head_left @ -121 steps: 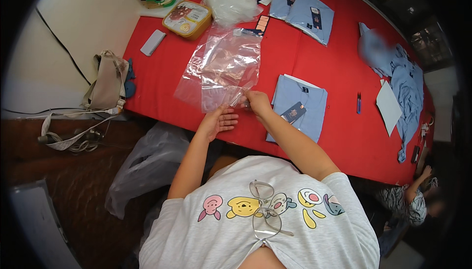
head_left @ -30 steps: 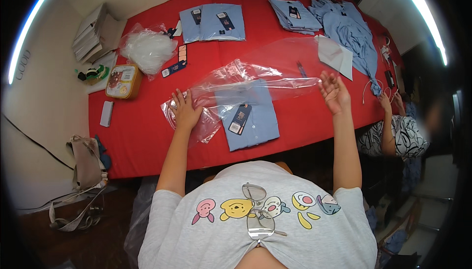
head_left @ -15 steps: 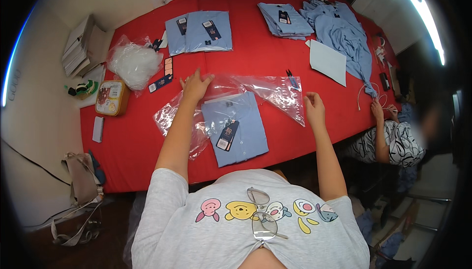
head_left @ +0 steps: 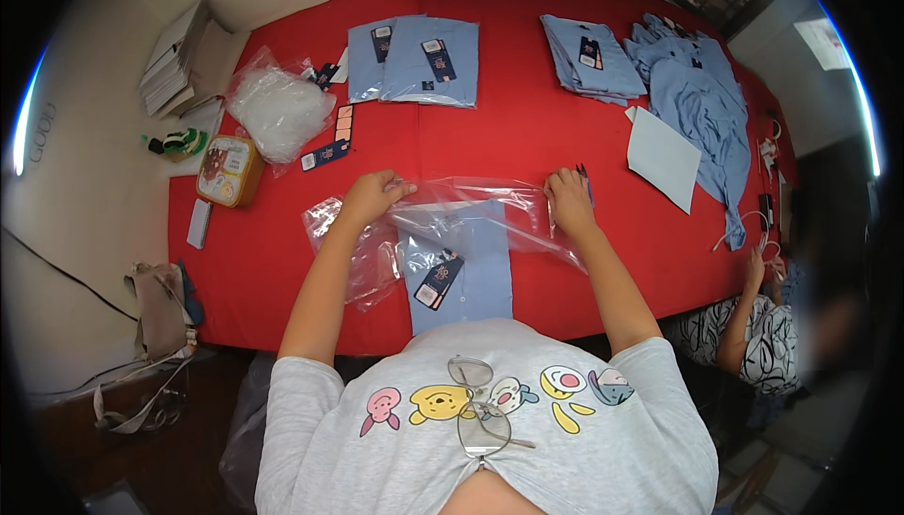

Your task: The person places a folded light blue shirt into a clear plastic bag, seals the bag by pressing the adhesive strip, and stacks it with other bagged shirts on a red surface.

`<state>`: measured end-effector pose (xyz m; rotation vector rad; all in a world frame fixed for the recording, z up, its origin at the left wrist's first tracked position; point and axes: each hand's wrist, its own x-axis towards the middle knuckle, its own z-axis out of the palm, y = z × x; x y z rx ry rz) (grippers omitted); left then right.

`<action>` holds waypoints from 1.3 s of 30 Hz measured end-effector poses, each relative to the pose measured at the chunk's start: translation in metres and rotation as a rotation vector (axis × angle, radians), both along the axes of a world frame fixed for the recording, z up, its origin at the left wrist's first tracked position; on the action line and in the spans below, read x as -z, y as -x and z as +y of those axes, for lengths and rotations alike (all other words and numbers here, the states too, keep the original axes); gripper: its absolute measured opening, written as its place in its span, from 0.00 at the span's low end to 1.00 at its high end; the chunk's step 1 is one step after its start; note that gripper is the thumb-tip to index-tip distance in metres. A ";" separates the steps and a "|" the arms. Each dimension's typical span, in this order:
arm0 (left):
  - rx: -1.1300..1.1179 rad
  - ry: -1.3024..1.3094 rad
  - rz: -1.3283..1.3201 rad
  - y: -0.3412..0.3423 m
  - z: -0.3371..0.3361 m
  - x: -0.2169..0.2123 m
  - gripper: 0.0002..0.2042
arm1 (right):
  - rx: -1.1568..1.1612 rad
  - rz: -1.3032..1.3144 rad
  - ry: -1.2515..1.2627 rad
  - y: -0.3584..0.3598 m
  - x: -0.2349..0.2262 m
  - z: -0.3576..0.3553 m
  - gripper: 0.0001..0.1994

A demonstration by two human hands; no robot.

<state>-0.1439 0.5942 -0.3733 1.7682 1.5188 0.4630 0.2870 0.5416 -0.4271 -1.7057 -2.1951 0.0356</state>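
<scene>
A folded light-blue shirt [head_left: 485, 270] lies in front of me, with a dark hang tag [head_left: 439, 283] on it. A clear plastic bag [head_left: 377, 261] spreads over the shirt's far part and out to both sides. At the bag's left far edge, my left hand [head_left: 371, 199] is closed with its fingertips pinching the film. Over at the right end my right hand [head_left: 571, 202] grips the same bag, its fingers bent down around the plastic. Just beyond that hand, a small dark thread snipper [head_left: 586, 182] is partly hidden.
Bagged shirts [head_left: 428, 68] lie at the back; folded shirts [head_left: 593, 68] and a loose heap [head_left: 697, 110] are at back right. A white card [head_left: 664, 159] lies nearer. Left are a bundle of clear bags [head_left: 278, 115], loose tags [head_left: 326, 154] and a yellow case [head_left: 228, 170]. A co-worker's hands [head_left: 763, 265] work at right.
My right hand has moved left onto the bag and closed on it. My left hand has gone from spread fingers to a pinch. The bag's far edge is drawn across the shirt.
</scene>
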 end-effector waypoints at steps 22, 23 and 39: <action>-0.928 -0.195 -0.382 0.362 -0.024 0.008 0.15 | 0.453 0.969 0.196 -0.086 -0.080 -0.122 0.18; -0.954 -0.322 -0.196 0.426 -0.035 0.000 0.17 | 0.401 1.064 0.274 -0.060 -0.067 -0.120 0.21; -0.437 -0.255 0.187 0.076 -0.156 0.055 0.38 | 0.429 1.043 0.094 0.047 -0.130 -0.246 0.14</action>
